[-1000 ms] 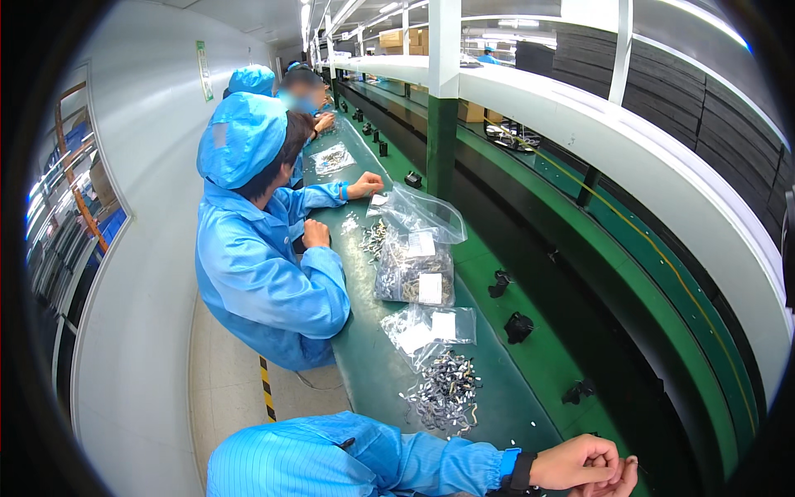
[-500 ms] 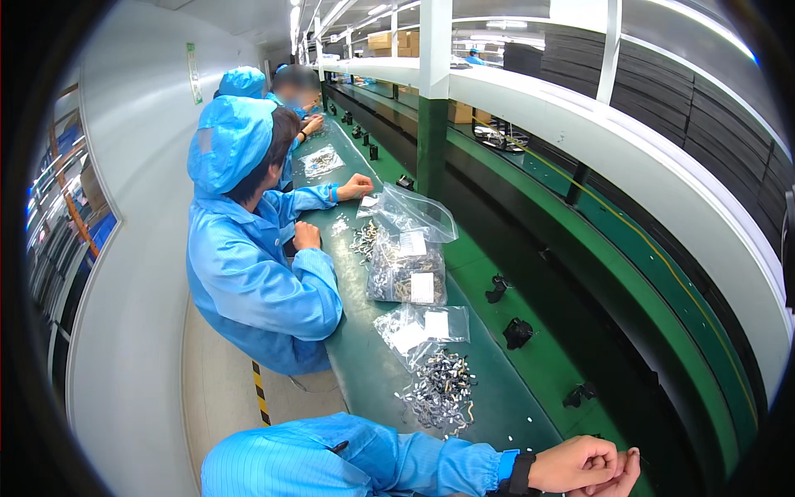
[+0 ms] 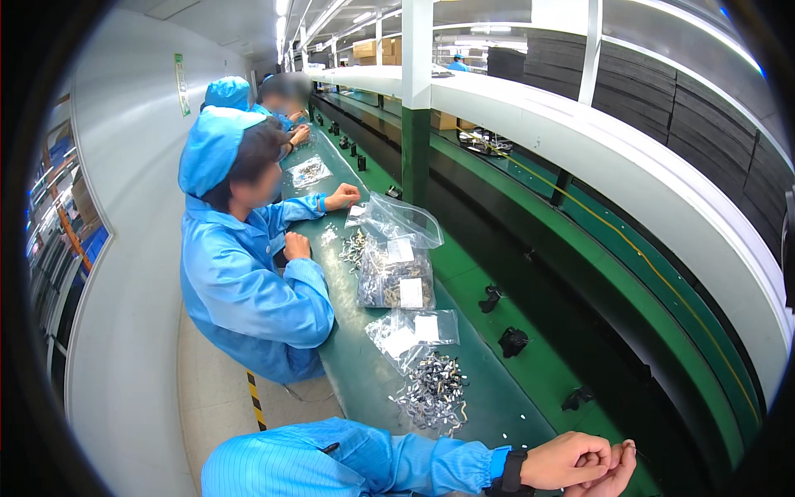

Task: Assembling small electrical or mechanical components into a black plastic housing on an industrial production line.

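Observation:
At the lower right, my left hand (image 3: 560,460), with a black band (image 3: 512,472) at its wrist, has its fingers curled in against my right hand (image 3: 617,474). The right hand is partly cut off by the lower edge, its fingertips pinched together and pointing up. Whatever lies between the fingers is too small to make out. To the left of my hands, on the green table (image 3: 356,398), is a loose heap of short black, white and tan wire pieces (image 3: 432,393). A clear plastic bag with white labels (image 3: 412,333) lies just beyond it.
A full clear bag of similar pieces (image 3: 389,282) stands farther along. A co-worker in blue (image 3: 248,257) sits there, hands on the table. Black parts (image 3: 513,340) sit along the green conveyor (image 3: 472,273) at right. A post (image 3: 416,99) rises beyond.
The view has shifted slightly, so the table and bags sit a little farther left. My hands stay together, fingers slightly moved. The co-worker's head has turned toward the table's right side.

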Motion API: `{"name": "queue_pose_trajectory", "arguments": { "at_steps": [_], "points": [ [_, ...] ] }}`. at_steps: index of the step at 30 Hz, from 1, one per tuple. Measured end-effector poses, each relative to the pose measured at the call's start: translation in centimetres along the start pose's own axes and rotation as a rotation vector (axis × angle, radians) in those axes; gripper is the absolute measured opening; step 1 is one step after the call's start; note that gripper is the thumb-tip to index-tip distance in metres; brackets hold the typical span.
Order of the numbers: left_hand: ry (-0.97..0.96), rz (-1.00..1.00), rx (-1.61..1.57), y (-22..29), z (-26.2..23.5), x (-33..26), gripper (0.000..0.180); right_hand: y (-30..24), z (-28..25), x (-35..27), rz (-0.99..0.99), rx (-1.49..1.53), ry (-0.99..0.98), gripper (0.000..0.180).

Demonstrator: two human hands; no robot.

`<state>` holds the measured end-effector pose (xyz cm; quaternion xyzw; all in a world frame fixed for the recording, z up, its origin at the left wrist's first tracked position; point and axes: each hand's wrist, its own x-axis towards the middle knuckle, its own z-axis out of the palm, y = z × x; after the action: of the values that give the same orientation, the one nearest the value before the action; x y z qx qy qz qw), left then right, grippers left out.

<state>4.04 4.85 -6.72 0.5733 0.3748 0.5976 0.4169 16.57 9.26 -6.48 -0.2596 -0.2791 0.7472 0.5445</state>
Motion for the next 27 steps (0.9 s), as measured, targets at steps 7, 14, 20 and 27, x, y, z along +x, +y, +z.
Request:
{"name": "queue_pose_trajectory", "arguments": {
  "at_steps": [7, 14, 20, 27],
  "points": [
    [0.074, 0.002, 0.102, 1.2, 0.0, 0.2, 0.018, -0.1, 0.6, 0.2, -0.012, 0.009, 0.031, 0.026],
    [0.065, -0.026, 0.113, 0.9, 0.0, 0.6, 0.016, -0.2, 0.6, 0.5, -0.01, 0.004, 0.08, 0.025],
    [0.063, -0.022, 0.11, 0.5, -0.1, 0.5, 0.016, 0.2, 0.4, 0.5, -0.009, -0.004, 0.08, 0.024],
    [0.067, -0.019, 0.116, 0.5, -0.1, 0.5, 0.018, 0.1, 0.1, 0.6, -0.006, 0.004, 0.047, 0.023]
  ]
}}
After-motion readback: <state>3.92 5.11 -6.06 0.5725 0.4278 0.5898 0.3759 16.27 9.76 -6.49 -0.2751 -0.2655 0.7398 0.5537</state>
